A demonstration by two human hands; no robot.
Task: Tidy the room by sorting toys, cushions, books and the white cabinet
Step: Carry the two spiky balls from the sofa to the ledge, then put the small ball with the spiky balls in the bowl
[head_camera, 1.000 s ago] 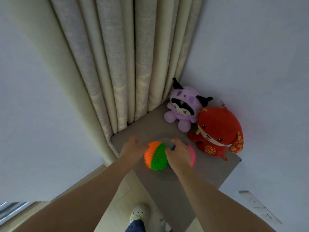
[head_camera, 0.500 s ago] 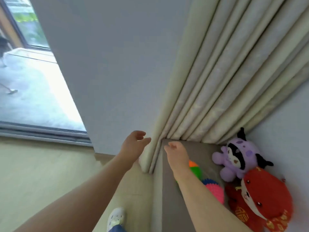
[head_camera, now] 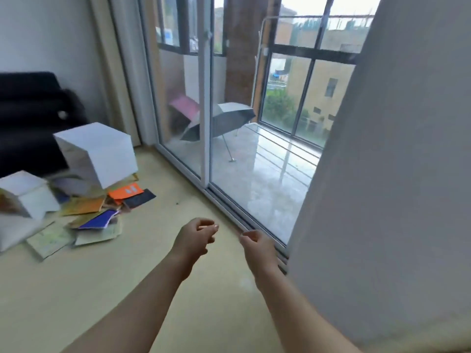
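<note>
So both hands were just hanging out in front over the floor [head_camera: 76, 289], holding nothing. The left hand [head_camera: 195, 238] had a loose grip, fingers softly curled with the fingertips near the thumb but nothing pinched between them. Same with the right hand [head_camera: 257, 247], which had a relaxed, half-curled grip just beside the bottom track of the sliding glass door [head_camera: 204, 98]. The two hands were near each other but not touching. The stuff to sort was well off to the left: the white cabinet [head_camera: 99, 151] sat tilted on a corner, leaning on a messy spread of books [head_camera: 84, 220] lying flat on the floor, with an orange book [head_camera: 126, 190] and a dark one [head_camera: 139, 198] at the edge nearest the door. Another white box [head_camera: 23, 194] sat tilted at the far left, and a black sofa [head_camera: 28, 110] stood behind it all. Out past the glass, a grey umbrella [head_camera: 221, 121] lay open with a pink umbrella [head_camera: 184, 107] behind it. A grey wall [head_camera: 395, 174] filled the right side.
</note>
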